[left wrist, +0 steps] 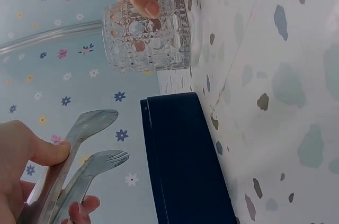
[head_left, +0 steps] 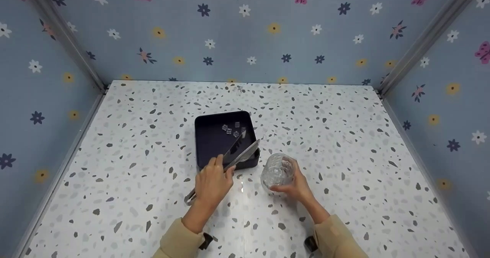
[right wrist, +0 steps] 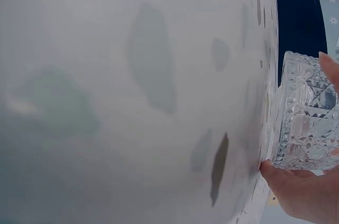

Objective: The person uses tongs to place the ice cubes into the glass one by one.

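Observation:
My left hand grips metal serving tongs, one arm ending in a spoon shape and the other in a fork shape. Their tips stand apart over the near right part of a dark square tray, with nothing between them in the left wrist view. Several small clear cubes lie inside toward the tray's far right. My right hand holds a cut-glass tumbler from its right side, thumb at the near side. In the head view the tumbler sits just right of the tray's near corner.
The white speckled tabletop stretches around the tray on all sides. Blue panels printed with flowers and butterflies form a back wall and two side walls, joined by grey metal corner posts.

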{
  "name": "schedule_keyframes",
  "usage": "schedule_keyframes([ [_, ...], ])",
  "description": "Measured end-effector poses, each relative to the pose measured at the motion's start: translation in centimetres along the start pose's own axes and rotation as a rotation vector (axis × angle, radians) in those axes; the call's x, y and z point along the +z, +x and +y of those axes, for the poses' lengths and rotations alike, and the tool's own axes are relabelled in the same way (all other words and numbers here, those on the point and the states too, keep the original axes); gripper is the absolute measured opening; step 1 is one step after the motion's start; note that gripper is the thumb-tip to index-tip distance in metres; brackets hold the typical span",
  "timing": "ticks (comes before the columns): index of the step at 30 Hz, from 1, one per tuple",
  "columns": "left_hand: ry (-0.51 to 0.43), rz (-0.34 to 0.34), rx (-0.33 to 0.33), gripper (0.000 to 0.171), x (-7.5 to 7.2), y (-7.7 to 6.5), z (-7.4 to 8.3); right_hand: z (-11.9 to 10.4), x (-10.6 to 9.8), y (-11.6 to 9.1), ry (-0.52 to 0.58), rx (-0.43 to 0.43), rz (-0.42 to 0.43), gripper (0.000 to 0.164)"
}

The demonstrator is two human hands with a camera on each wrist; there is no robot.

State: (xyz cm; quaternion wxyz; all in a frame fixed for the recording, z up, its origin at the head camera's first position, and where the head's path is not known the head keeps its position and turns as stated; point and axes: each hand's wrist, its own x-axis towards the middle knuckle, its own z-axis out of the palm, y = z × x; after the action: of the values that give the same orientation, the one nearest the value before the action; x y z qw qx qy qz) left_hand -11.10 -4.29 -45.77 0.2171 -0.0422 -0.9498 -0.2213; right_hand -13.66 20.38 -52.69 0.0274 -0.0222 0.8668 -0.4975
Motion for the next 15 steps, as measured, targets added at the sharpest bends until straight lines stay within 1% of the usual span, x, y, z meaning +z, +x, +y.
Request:
schedule_keyframes([
  [4,0.011,-0.001,-0.021,0.044,0.3,0.5,-0.6,-0.1,-0.1,-0.1,0.003,0.013,-0.005,0.100],
  [9,0.032,-0.037,-0.056,0.045,0.7,1.2,-1.2,-0.1,-0.1,-0.1,-0.003,0.013,0.003,0.099],
  [15,0.068,-0.063,-0.066,0.045,1.3,2.0,-1.6,-0.1,-0.1,0.0,-0.014,-0.008,0.004,0.099],
])
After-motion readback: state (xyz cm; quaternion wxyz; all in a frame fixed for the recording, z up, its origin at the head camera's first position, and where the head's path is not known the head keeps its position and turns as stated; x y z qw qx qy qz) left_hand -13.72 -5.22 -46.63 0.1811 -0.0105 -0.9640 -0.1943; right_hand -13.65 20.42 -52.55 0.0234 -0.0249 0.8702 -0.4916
